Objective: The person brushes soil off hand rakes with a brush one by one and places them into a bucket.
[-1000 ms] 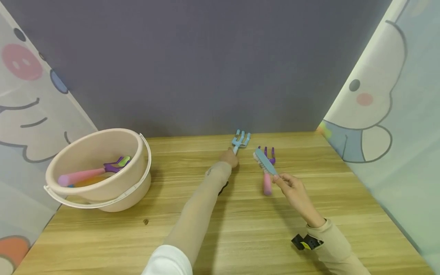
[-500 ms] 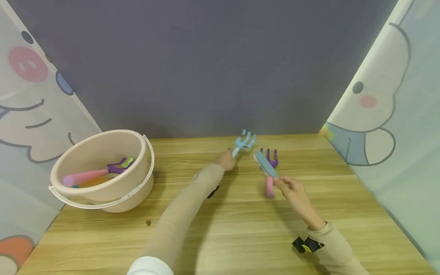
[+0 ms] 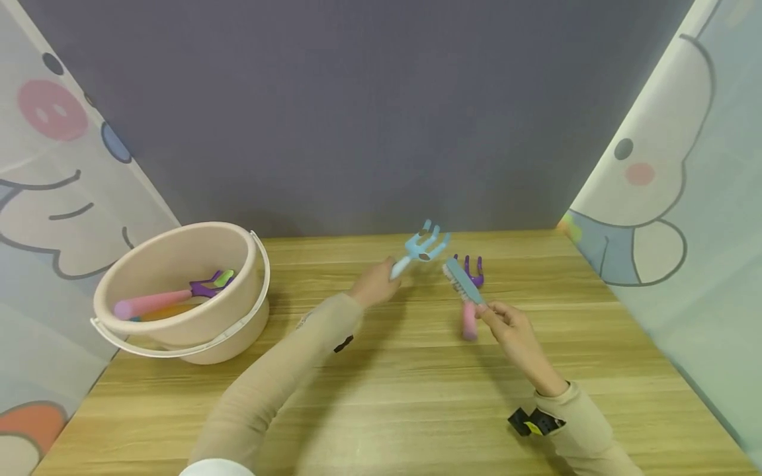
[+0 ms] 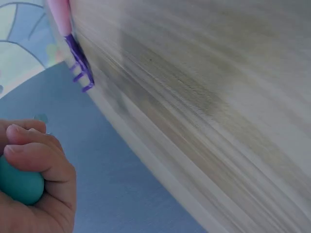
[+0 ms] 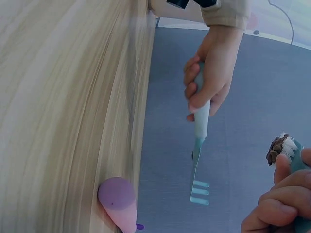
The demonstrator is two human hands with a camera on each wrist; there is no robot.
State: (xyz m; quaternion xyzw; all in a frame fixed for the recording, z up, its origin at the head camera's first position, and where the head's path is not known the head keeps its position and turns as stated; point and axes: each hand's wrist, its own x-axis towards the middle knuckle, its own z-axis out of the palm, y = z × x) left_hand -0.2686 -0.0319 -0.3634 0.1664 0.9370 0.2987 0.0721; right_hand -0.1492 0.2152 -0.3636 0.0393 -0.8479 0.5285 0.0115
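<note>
Currently left grip [image 3: 376, 283] clamped round blue fork [image 3: 415, 248], right grip [image 3: 510, 328] pinching brush [image 3: 465, 280]; best draw bristles [image 5: 290, 145] lightly over dark spots [image 3: 424, 256].

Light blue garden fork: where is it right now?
In the middle of the head view, the light blue garden fork is in the left hand, above the wooden table, left of the blue brush.

A pale-blue rake [image 3: 413, 250] and blue brush [image 3: 466, 281] are held tilted.
</note>
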